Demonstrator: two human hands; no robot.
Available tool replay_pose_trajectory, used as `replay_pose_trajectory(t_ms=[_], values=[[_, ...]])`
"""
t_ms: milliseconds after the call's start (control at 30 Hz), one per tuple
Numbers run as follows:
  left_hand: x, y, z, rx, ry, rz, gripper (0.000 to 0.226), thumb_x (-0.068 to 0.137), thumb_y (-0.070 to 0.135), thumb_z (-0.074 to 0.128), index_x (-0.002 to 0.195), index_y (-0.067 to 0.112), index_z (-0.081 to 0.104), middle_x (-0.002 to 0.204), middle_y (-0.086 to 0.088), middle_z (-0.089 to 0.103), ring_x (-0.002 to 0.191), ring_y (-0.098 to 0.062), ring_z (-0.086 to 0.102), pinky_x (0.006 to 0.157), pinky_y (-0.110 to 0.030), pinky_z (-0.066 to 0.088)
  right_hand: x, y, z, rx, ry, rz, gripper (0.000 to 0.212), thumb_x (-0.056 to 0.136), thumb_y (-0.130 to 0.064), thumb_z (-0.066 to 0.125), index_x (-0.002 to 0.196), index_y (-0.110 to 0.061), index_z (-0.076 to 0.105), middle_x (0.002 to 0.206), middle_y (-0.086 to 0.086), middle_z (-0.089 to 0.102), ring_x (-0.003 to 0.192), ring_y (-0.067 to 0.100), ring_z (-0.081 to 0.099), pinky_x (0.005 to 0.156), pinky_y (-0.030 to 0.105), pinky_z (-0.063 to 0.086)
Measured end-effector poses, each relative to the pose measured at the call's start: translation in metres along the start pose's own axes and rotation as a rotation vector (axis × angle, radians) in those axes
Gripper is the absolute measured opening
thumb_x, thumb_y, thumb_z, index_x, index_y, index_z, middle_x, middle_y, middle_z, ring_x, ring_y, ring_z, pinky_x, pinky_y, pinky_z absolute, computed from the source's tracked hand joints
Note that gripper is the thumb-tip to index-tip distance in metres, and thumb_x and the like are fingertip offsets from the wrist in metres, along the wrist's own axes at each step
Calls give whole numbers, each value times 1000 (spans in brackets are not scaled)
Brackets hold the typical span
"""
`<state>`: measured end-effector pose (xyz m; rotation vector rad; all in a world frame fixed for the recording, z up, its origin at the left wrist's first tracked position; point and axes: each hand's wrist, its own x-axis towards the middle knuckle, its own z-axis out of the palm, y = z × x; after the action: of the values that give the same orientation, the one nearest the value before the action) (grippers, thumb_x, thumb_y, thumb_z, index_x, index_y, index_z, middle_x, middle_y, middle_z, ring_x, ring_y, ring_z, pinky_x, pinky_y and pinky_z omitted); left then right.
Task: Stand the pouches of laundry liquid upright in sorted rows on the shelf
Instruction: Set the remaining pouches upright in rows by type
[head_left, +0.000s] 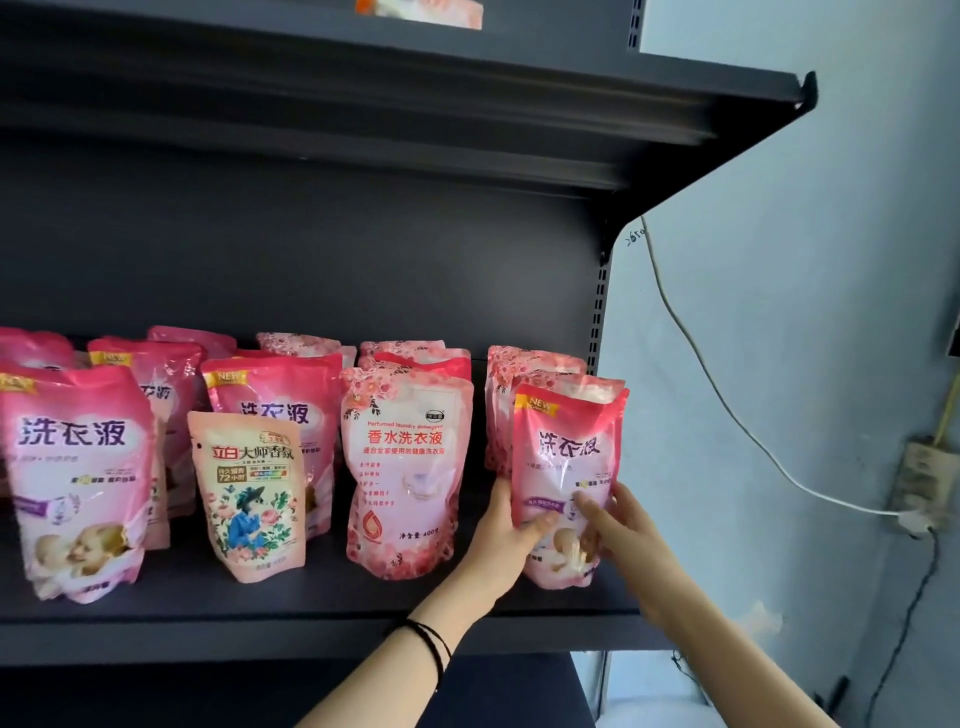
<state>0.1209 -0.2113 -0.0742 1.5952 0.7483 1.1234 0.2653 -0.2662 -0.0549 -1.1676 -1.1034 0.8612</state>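
Both my hands hold one pink pouch (566, 457) with a yellow NEW tag, upright at the right end of the dark shelf (311, 605). My left hand (501, 540) grips its lower left edge, thumb on the front. My right hand (618, 525) grips its lower right side. Behind it stand floral pink pouches (524, 364). To the left, rows of upright pouches: a floral perfumed one (405, 467), a peach pouch (249, 493) with a figure in blue, and more pink NEW pouches (78, 478).
The shelf above (467, 88) overhangs the row. The shelf's right upright (602, 291) stands just behind the held pouch. On the blue wall to the right, a white cable (727, 410) runs to a socket (924, 483).
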Motion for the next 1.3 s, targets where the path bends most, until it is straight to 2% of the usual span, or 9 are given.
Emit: replay_pose_trajectory(t_ms=[200,367,533,633,733,900,1033,1167,1300], values=[[-34,21,-23,91,49,141,31,89,21,64,113,17,46,106,8,67,96,1,65,84,-24,55,-38,-14,28,35,20,-168,20,90,-10,62,110,-14,59,94,3,75,83,19,73,63,21,56],[-68,42,-78,5,84,203,38,84,21,67,118,23,49,112,9,69,104,-5,65,83,-23,53,-57,-34,79,40,-50,-234,23,87,-14,67,109,-20,60,100,0,74,89,18,73,72,30,58],[-97,35,-144,67,184,182,43,80,26,67,118,30,48,109,20,68,104,-1,64,80,-17,52,-60,-20,149,50,-133,-179,25,87,-15,68,109,-22,60,102,-2,74,92,15,72,76,33,59],[-108,32,-181,66,258,144,38,83,20,65,117,26,50,108,12,69,105,-4,64,76,-15,52,-55,-9,192,76,-180,-158,24,87,-13,68,109,-20,59,102,-2,74,93,12,71,76,31,59],[-114,28,-210,72,313,139,37,88,15,61,120,28,47,112,11,66,101,3,63,73,-9,50,-46,0,229,87,-223,-146,30,87,-15,68,115,-20,56,107,-1,72,100,15,69,84,36,58],[-108,11,-247,71,370,100,38,88,22,62,122,23,47,114,7,66,101,-1,65,73,-12,51,-28,18,274,97,-261,-38,32,89,-18,67,117,-24,53,115,-5,69,105,9,66,92,35,55],[-98,-1,-258,44,400,59,63,69,54,70,121,28,47,120,3,65,106,-5,64,80,-17,52,-14,24,292,50,-239,-34,38,89,-20,66,124,-20,52,118,-5,68,109,10,64,97,38,52],[-92,0,-262,50,395,8,82,63,62,67,132,26,41,127,4,60,114,-9,60,97,-30,48,-6,21,294,-8,-240,-45,39,90,-20,66,125,-20,51,117,-8,66,107,4,63,93,27,53],[-94,4,-268,234,415,-57,68,77,54,65,134,24,41,128,8,56,119,-10,54,102,-32,42,-6,16,286,-194,-296,-71,44,89,-31,65,127,-17,48,122,-7,63,110,6,60,93,20,49]])
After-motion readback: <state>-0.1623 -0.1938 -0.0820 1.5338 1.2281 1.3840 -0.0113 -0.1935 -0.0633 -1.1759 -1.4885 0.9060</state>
